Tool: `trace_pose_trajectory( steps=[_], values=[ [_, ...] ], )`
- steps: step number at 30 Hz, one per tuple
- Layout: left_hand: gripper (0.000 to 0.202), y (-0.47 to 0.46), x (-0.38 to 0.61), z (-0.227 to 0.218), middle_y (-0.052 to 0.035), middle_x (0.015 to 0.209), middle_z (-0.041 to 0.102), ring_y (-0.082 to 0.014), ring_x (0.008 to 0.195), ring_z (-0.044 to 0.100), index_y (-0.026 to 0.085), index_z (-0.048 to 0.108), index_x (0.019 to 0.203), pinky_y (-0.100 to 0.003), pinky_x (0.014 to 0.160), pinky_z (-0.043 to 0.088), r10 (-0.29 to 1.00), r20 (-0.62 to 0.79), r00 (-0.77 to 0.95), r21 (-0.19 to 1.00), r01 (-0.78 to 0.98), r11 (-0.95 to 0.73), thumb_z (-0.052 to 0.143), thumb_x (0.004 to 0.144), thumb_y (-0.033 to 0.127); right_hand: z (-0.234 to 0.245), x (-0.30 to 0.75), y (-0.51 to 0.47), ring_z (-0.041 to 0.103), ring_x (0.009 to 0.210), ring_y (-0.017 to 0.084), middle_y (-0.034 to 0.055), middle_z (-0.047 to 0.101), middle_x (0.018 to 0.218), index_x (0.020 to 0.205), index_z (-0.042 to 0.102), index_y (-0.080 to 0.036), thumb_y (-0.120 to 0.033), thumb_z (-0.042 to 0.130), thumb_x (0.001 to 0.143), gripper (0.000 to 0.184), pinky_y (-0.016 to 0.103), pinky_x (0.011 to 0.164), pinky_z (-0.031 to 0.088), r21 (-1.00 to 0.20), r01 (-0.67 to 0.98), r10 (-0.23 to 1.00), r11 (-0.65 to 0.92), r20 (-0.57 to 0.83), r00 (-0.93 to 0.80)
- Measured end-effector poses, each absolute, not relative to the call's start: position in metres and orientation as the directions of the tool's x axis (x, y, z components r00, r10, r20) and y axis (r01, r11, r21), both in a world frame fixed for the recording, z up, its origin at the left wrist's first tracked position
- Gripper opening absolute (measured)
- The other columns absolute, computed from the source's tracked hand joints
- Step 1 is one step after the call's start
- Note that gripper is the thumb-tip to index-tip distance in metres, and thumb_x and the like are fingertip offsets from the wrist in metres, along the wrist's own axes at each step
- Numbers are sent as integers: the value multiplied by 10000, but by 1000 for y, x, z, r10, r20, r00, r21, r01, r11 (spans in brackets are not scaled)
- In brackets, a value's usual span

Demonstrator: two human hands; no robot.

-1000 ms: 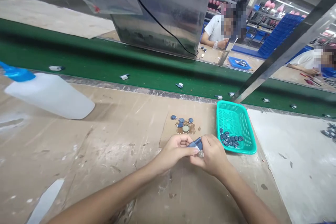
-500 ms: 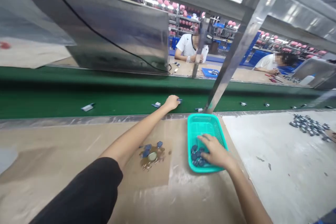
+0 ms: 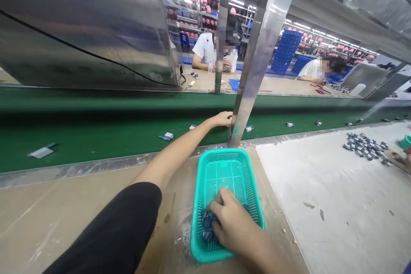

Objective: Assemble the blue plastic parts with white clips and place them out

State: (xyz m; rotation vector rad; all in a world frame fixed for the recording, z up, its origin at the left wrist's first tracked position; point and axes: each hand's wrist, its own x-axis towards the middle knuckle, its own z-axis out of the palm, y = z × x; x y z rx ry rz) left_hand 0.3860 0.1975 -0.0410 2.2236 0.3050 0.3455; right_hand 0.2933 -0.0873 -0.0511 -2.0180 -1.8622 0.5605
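Note:
My left hand [image 3: 223,118] reaches across the green conveyor belt [image 3: 96,137]. Its fingers are bent together at the metal post [image 3: 248,64], which hides their tips, and what they hold does not show clearly. Inside a turquoise perforated basket [image 3: 199,180] is my right hand [image 3: 236,220], its fingers curled down around small dark blue pieces [image 3: 208,224] at the near end. Part of the pile is covered by that hand. Small blue-and-white parts [image 3: 167,136] lie spaced along the belt, one white-topped part [image 3: 249,128] just right of the post.
A pile of dark grey-blue parts [image 3: 366,145] lies on the white surface [image 3: 298,180] at right. Beyond the belt two people work at a bench [image 3: 272,84]. A metal panel [image 3: 96,30] with a black cable stands at upper left.
The view has swung and moved nearer the basket. My left hand has gone to the right, behind the post. The right hand's fingers, spread before, have curled onto the blue pieces.

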Motion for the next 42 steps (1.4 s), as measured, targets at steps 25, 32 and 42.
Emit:
trace_pose_trajectory(
  steps=[25,32,42],
  values=[
    [490,69,41,-32,-48,949,620,-141,875,600,166,553,1002,-251,825,457,650,-463,603,756,-114,645,714,541,116,-24,246,-56,533,670,108,27,546,958,849,621,-225,-219,670,678,178,228,556,443,-981,-193,972,17,-29,234],
    [371,84,46,-27,-45,908,624,-136,849,585,141,571,945,-281,813,447,716,-212,665,905,-142,400,695,596,159,-45,196,-33,552,631,123,50,539,870,851,627,-202,-232,586,758,106,279,571,496,-992,109,977,59,79,198],
    [314,86,35,-38,-37,914,600,-143,857,574,142,588,891,-265,787,457,716,30,697,994,-98,54,656,587,99,-56,190,-22,529,815,189,79,547,892,958,543,-195,-172,425,836,172,350,717,466,-637,750,971,181,239,-32]
  ],
)
